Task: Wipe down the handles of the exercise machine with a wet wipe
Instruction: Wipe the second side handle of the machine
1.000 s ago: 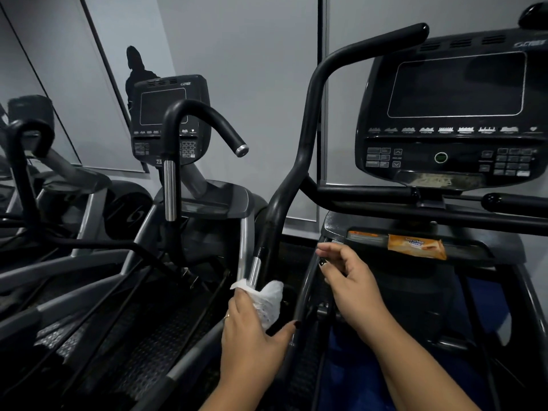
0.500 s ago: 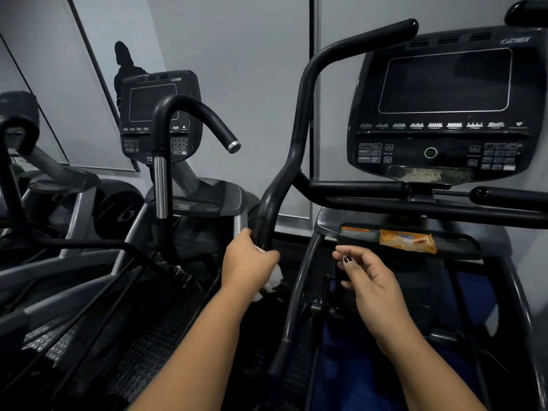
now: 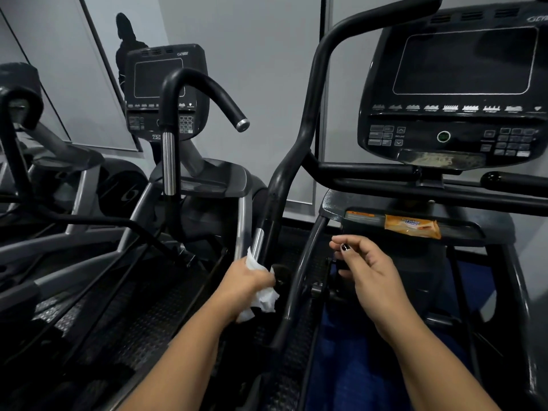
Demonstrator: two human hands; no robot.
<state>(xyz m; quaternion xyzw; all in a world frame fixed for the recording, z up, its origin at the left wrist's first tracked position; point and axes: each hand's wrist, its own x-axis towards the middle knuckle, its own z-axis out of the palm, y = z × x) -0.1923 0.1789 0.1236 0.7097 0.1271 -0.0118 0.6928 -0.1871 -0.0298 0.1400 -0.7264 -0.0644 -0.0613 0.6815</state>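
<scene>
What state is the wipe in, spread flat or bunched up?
Bunched up: the wipe is crumpled in the left hand, held against the handle.

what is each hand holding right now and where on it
The left hand grips the wet wipe, bunched round the handle just below its silver sleeve. The right hand holds nothing, its fingers loosely curled.

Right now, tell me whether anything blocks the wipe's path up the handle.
Nothing visible does. The left hand grips the wet wipe on the handle below its silver sleeve; above that it runs bare. The right hand hovers apart.
</scene>
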